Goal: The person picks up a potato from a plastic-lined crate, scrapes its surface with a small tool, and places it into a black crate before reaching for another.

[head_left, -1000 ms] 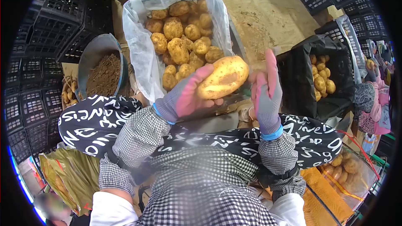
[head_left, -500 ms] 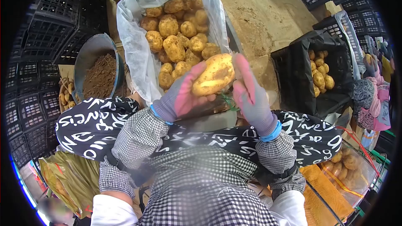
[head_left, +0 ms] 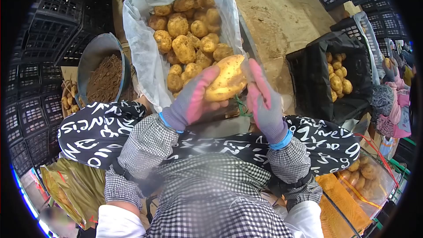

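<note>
A large yellow potato (head_left: 229, 77) with brown soil patches lies in my left hand (head_left: 194, 99), its gloved fingers curled under and around it. My right hand (head_left: 266, 103), in the same pink and grey glove, is beside the potato's right end. Its fingers are stretched out, with the tips right at the skin. Just beyond both hands stands a crate with a white liner (head_left: 145, 57), and many soil-marked potatoes (head_left: 183, 49) lie inside it. A bit of green string (head_left: 241, 105) shows below the held potato.
To the left stands a bucket (head_left: 126, 77) of brown soil (head_left: 105, 79), with stacked black crates (head_left: 57, 17) behind it. A black-lined crate (head_left: 304, 70) of cleaner potatoes (head_left: 338, 79) is at the right. Bagged potatoes (head_left: 359, 176) lie lower right. Another person (head_left: 392, 101) is at the far right.
The potato has turned and tipped slightly in my left hand. My right hand has shifted a little along its right end, fingers drawn closer together.
</note>
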A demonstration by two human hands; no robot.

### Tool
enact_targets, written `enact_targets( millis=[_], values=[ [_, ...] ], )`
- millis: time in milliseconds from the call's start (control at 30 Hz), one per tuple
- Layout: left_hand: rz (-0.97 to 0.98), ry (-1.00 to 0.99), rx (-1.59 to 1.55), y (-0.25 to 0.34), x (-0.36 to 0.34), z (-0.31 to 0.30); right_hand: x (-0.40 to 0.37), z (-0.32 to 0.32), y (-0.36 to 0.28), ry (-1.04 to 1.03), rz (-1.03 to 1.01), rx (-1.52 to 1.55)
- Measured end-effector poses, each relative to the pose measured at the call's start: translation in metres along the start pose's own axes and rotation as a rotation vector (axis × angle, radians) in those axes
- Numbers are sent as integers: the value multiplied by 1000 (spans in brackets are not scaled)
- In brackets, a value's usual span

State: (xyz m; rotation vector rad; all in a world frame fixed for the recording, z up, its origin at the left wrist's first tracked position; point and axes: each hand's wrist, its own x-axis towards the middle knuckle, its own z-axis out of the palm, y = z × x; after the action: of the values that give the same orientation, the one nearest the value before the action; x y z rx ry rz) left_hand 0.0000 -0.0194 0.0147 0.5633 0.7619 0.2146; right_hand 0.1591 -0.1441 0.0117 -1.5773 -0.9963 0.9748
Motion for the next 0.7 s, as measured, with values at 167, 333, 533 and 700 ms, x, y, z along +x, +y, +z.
enact_targets(
  millis=[167, 333, 533, 700],
  values=[
    [13, 66, 15, 3, -8, 8, -4, 3, -8, 7, 27, 48],
    [17, 21, -13, -8, 2, -10, -5, 6, -2, -44, 34, 126],
    [-14, 96, -52, -15, 9, -12, -4, 18, 13, -73, -105, 15],
    [-16, 67, -60, -8, 5, -8, -1, 9, 5, -10, -105, -73]
  ],
)
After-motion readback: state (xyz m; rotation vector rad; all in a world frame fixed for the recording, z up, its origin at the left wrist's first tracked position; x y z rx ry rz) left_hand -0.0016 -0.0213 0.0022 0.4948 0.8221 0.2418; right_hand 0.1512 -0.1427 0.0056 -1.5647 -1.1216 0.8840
